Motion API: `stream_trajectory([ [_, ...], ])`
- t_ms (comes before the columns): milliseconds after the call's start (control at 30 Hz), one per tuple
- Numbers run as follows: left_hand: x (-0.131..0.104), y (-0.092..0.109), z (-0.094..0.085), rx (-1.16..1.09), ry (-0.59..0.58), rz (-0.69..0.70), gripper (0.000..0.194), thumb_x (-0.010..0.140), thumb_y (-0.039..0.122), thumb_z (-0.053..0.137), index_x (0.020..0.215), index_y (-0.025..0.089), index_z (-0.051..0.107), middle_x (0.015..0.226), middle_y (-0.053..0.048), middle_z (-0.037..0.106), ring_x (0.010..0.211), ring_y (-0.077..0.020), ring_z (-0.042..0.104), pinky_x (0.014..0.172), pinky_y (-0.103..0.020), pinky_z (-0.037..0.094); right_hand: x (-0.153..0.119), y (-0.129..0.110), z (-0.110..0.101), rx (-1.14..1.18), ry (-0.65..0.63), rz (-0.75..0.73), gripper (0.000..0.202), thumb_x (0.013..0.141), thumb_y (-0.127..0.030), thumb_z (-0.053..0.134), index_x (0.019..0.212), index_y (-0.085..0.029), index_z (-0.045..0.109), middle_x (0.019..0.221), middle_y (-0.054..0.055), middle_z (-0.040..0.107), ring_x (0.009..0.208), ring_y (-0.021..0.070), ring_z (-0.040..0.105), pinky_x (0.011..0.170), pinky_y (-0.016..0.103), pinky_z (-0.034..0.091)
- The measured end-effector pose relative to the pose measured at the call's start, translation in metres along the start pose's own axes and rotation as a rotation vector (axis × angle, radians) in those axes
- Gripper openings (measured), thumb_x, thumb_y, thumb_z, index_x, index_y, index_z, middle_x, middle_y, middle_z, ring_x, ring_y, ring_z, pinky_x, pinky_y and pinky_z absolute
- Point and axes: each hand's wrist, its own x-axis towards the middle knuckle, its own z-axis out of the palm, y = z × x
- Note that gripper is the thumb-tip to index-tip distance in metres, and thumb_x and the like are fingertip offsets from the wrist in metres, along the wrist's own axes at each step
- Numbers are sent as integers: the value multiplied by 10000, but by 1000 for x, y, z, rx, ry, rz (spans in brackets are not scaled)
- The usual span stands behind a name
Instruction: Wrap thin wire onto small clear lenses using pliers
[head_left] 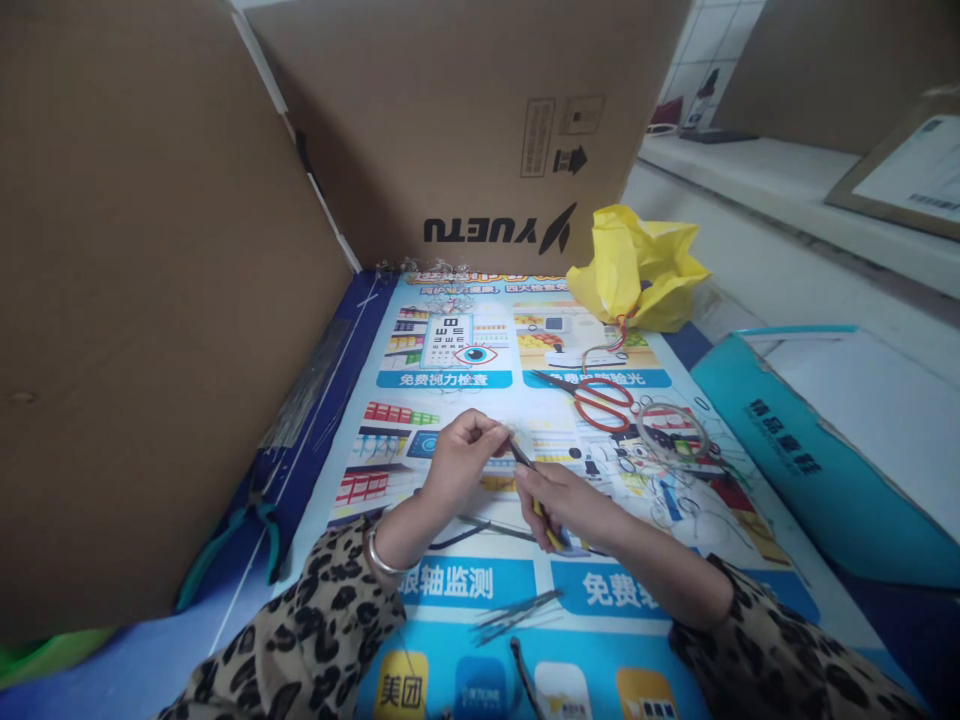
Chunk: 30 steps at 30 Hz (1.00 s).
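Note:
Over the middle of a printed poster (450, 450), my right hand (559, 500) is closed around yellow-handled pliers (520, 452), whose dark jaws point up and left. My left hand (465, 460) is pinched at the tip of those jaws; what its fingers hold is too small to make out. A silver bangle (381, 556) circles my left wrist. Below the hands lies a small bundle of thin dark wires (517, 615). Red-handled scissors (600, 402) rest open just beyond my right hand, beside a coil of pale wire (673, 432).
Teal-handled pliers (273, 540) and a bundle of thin wires (300, 400) lie at the left. Cardboard walls (465, 130) stand left and behind. A crumpled yellow bag (637, 270) sits at the back right, and a teal box (825, 450) at the right.

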Motion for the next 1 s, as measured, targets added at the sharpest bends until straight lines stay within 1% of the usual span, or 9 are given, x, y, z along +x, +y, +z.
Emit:
stream_trajectory([
  [233, -2, 0, 1, 117, 33, 45, 155, 746, 302, 608, 696, 160, 568, 622, 11, 588, 602, -104, 538, 620, -235, 424, 1, 0, 1, 6, 16, 7, 476, 859, -563, 285, 614, -181, 429, 369, -35, 501, 295, 80, 432, 354, 189, 314],
  [500, -4, -1, 2, 211, 60, 82, 156, 755, 293, 594, 676, 164, 558, 636, 13, 598, 609, -104, 540, 611, -225, 423, 1, -2, 3, -3, 13, 5, 469, 866, -531, 297, 571, -186, 415, 346, -35, 489, 275, 79, 408, 339, 189, 316],
  [633, -5, -3, 2, 321, 64, 120, 153, 765, 298, 582, 679, 172, 567, 648, 11, 603, 618, -112, 546, 610, -230, 422, 1, -1, 2, -48, 24, 26, 486, 868, -520, 294, 533, -189, 413, 327, -33, 465, 262, 77, 383, 326, 193, 291],
  [733, -6, -3, 0, 402, 63, 157, 141, 767, 297, 579, 699, 175, 589, 670, 5, 615, 640, -120, 557, 623, -234, 421, -1, -5, 3, -134, 39, 9, 526, 871, -523, 277, 488, -188, 412, 300, -33, 417, 275, 68, 371, 358, 194, 310],
  [800, -5, -2, -1, 386, 50, 159, 133, 766, 292, 582, 706, 173, 586, 679, 2, 616, 653, -123, 564, 633, -237, 427, -3, -8, 4, -178, 54, 3, 538, 869, -530, 267, 477, -190, 406, 295, -34, 399, 287, 67, 372, 384, 197, 329],
  [867, -4, 0, -1, 321, 23, 137, 134, 764, 287, 584, 701, 170, 563, 661, 6, 604, 640, -122, 566, 630, -241, 435, -5, -10, 5, -195, 78, 2, 512, 864, -531, 281, 501, -192, 403, 308, -44, 396, 291, 68, 374, 387, 200, 332],
  [1000, -3, 4, 0, 190, -24, 77, 147, 761, 268, 587, 686, 168, 509, 591, 21, 579, 580, -113, 556, 603, -242, 441, -6, -6, 7, -229, 102, 1, 460, 864, -514, 290, 543, -198, 383, 343, -54, 395, 298, 70, 365, 380, 208, 328],
])
